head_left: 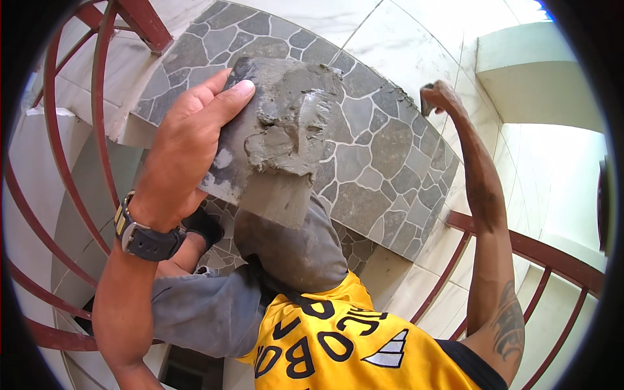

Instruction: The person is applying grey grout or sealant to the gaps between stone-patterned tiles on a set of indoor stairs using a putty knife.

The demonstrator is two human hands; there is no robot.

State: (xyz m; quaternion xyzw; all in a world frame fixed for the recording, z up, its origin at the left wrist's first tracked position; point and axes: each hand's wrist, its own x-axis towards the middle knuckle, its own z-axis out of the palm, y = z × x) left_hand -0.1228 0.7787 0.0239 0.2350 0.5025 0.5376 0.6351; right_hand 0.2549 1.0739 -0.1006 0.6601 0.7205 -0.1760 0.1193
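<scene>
While dark red railings (97, 104) curved down the left side of the frame, a black-strapped watch (151, 243) flashed its buckle on the left wrist, and just above it came the left hand (185, 140), clamped firmly on a flat board (226, 159) in the upper middle: thumb pressed on the top face, fingers closed about the far edge, some hidden underneath. And what a load it carried! A thick, wet heap of grey mortar (292, 120) covered much of the board, with a smooth, coated flap jutting past the lower edge; whether that flap belonged to the board, you couldn't tell. Behind it, rightward across the frame, spread the stone-patterned slab (390, 140), its pale joints clean, its curved far edge meeting marbled wall tiles (409, 39). Now the action, upper right: a rough dark line of mortar (404, 97) sat along that edge, and just beside it the right hand (444, 97) had its fingers curled tight around a small dark tool (426, 99), though the exact grip was too small to read. By the look of it, that short stretch was filled but not yet smoothed, the far edge leftward showed little mortar, and plenty remained on the board. Farther right ran another red rail (533, 244).
</scene>
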